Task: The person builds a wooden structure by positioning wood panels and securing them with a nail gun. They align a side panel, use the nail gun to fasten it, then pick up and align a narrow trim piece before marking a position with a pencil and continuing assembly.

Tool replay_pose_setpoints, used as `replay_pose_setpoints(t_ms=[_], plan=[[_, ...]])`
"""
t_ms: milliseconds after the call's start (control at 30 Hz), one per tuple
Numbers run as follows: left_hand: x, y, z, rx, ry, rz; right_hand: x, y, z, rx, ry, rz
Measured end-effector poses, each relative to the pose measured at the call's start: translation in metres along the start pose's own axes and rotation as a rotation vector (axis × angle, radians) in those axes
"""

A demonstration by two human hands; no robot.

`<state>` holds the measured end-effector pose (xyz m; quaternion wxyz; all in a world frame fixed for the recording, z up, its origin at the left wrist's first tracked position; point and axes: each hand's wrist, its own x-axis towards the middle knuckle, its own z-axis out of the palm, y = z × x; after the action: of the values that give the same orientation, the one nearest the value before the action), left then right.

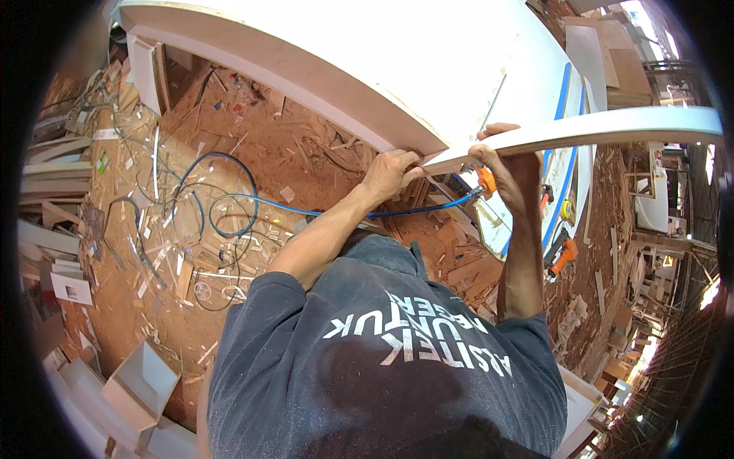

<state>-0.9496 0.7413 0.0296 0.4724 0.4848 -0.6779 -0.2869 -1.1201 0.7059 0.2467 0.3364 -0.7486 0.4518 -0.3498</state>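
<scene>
A long, white-faced wooden strip reaches from the corner of a large white panel out past the right side. My left hand is closed with its fingertips at the strip's near end, against the panel's deep wooden edge. Farther along, my right hand grips the strip, thumb on the near side and fingers over the top. Just below that hand lies an orange air tool, partly hidden by my wrist, with a blue air hose joined to it.
On the blue-striped white board at right lie a yellow tape measure and another orange tool. The hose coils over a dirt floor strewn with wood offcuts. Stacked boards line the left; an open white box stands lower left.
</scene>
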Motion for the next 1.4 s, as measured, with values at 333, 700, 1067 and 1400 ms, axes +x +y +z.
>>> replay_pose_setpoints(t_ms=[333, 700, 1067, 1400], plan=[[0.000, -0.041, 0.018, 0.085, -0.085, 0.099, -0.027, 0.054, 0.019, -0.300, -0.013, -0.219], [0.006, -0.045, 0.009, -0.022, -0.151, 0.150, -0.037, 0.087, 0.044, -0.413, 0.094, -0.277], [0.009, -0.038, 0.008, 0.001, -0.180, 0.105, -0.054, 0.093, 0.061, -0.244, 0.191, -0.116], [0.019, -0.035, 0.008, 0.152, -0.210, 0.213, -0.051, 0.084, 0.053, -0.121, 0.172, -0.025]])
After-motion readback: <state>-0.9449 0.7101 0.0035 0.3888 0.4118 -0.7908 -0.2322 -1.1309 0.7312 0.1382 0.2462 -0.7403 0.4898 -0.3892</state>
